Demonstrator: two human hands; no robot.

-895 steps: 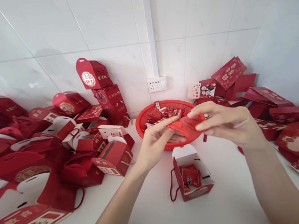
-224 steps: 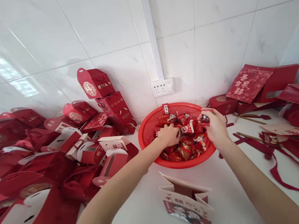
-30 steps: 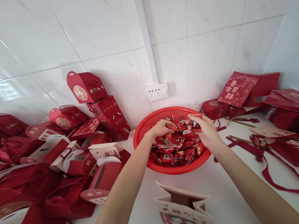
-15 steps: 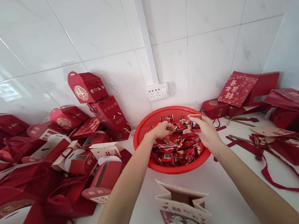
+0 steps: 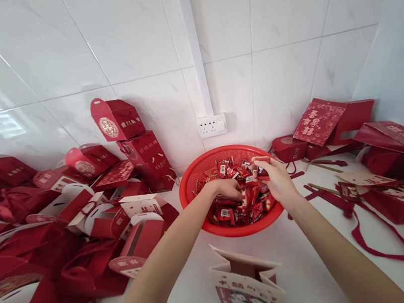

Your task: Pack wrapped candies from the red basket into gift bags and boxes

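A red plastic basket [image 5: 188, 188] holds a heap of small wrapped candies [image 5: 250, 212], mostly in red wrappers. Over its right side, my right hand [image 5: 279, 180] is closed around a few red-wrapped candies [image 5: 262, 160]. My left hand [image 5: 225, 188] dips into the middle of the heap, its fingers bent downward and pressed together. Its fingertips are partly hidden among the wrappers, so what they grip cannot be made out. In front of the basket stands an upright paper gift bag [image 5: 248, 295] with its top open and a printed couple on its front.
Many red gift boxes [image 5: 94, 267] crowd the left side, with a stack of boxes [image 5: 145, 149] against the tiled wall. More red boxes [image 5: 393, 200] and a loose ribbon [image 5: 384, 246] lie on the right. A wall socket [image 5: 212, 125] is behind the basket.
My left hand has moved slightly right and down, deeper into the candies, and some wrappers have shifted. My right hand still holds its candies in nearly the same place.
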